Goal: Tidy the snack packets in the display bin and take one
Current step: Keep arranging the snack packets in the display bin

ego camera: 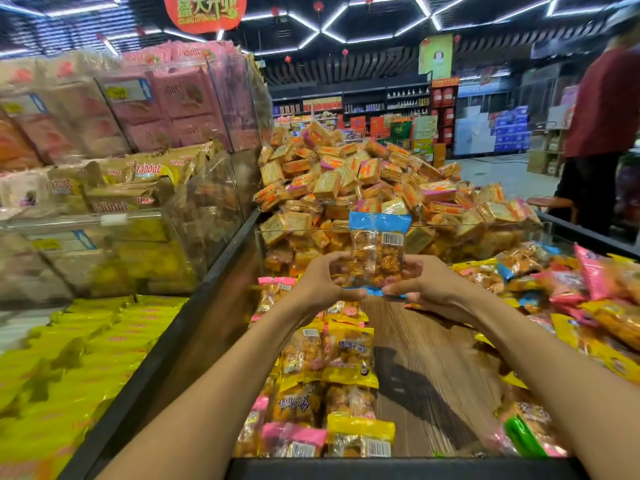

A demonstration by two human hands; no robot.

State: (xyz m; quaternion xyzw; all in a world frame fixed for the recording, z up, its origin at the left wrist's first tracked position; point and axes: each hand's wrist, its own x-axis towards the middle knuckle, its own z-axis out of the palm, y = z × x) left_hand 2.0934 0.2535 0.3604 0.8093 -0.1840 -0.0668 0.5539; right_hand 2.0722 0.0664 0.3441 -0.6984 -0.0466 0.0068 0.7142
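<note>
My left hand [323, 284] and right hand [420, 284] share the grip, pinching the blue-edged snack packet [377, 252] upright above the display bin [214, 271], barcode toward me, probably to check it before taking it.

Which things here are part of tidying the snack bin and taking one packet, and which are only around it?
Part of the job:
- blue packet, held upright by both hands
- left hand
- right hand
- packets lying in the bin
- bin, wood floor partly bare

Only around:
- orange pile behind
- yellow bags at left
- pink packs on shelves
- a person at right
</note>
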